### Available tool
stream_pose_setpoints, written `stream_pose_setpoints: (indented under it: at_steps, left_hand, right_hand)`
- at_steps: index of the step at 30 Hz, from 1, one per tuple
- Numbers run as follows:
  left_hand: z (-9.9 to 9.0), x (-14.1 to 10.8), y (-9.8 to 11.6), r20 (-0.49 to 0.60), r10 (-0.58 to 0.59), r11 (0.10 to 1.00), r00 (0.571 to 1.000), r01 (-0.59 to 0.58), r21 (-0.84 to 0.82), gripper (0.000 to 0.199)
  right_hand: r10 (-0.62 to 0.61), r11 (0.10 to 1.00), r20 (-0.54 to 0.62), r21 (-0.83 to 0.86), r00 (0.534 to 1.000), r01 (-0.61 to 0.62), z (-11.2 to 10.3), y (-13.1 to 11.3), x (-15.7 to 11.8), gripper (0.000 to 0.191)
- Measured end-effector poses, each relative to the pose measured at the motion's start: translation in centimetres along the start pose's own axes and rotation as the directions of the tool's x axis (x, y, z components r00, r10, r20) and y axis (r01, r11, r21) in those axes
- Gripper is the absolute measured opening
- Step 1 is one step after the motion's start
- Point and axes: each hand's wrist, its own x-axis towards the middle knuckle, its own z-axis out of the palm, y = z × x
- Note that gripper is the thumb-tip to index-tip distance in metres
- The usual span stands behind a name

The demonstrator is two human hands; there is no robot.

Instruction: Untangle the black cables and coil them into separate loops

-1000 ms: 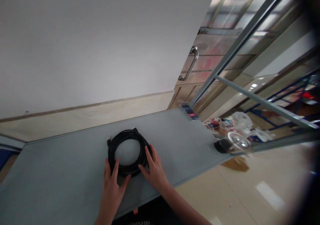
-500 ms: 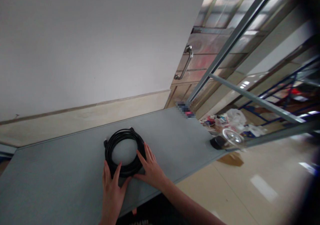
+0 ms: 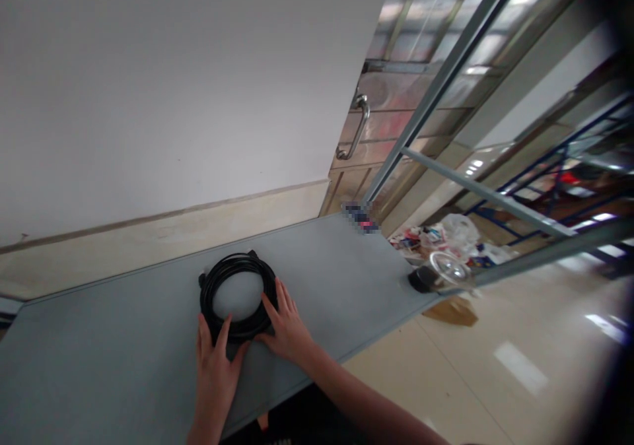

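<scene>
A coiled black cable lies flat on the grey table, with a connector at its upper left and another at its top. My left hand touches the lower left of the coil, fingers spread, the thumb pointing toward its bottom edge. On the lower right side of the coil rests my right hand, its fingers also apart along the outer and inner edges. Neither hand is closed round the cable.
A white wall runs behind the table. At the right end stand a metal frame post and a dark cup-like object. Plastic bags lie beyond, and a blurred-out item sits at the far corner.
The whole view has shifted slightly, so the table, coil and hands appear a little farther left. Both hands keep the same places on the coil.
</scene>
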Motion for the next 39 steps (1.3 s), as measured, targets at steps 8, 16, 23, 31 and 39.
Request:
stream_pose_setpoints:
  at_steps: [8, 16, 23, 31, 39]
  left_hand:
    - [0.6, 2.7, -2.3, -0.005, 0.054, 0.999, 0.999, -0.054, -0.006, 0.064]
    - [1.2, 5.4, -3.8, -0.017, 0.063, 0.998, 0.998, -0.063, -0.008, 0.064]
    - [1.5, 6.9, -4.4, -0.03, 0.049, 0.998, 0.998, -0.05, -0.027, 0.063]
    - [0.6, 6.4, -3.2, -0.038, 0.039, 0.999, 0.999, -0.04, -0.008, 0.065]
    - [0.4, 6.6, -2.7, -0.106, -0.023, 0.999, 0.994, 0.028, 0.043, 0.078]
  right_hand:
    - [-0.015, 1.0, 0.004, 0.023, 1.0, 0.015, 0.2, 0.5, 3.2, 0.099]
    - [-0.056, 0.998, -0.025, 0.003, 0.998, 0.056, 0.3, 1.2, 6.5, 0.098]
    - [-0.076, 0.997, -0.042, -0.022, 0.996, 0.075, 0.0, 1.5, 8.0, 0.096]
    - [-0.071, 0.997, -0.051, -0.012, 0.996, 0.07, -0.3, 1.4, 7.8, 0.093]
    - [-0.033, 0.999, -0.098, -0.013, 0.995, 0.032, 0.4, 1.4, 7.8, 0.1]
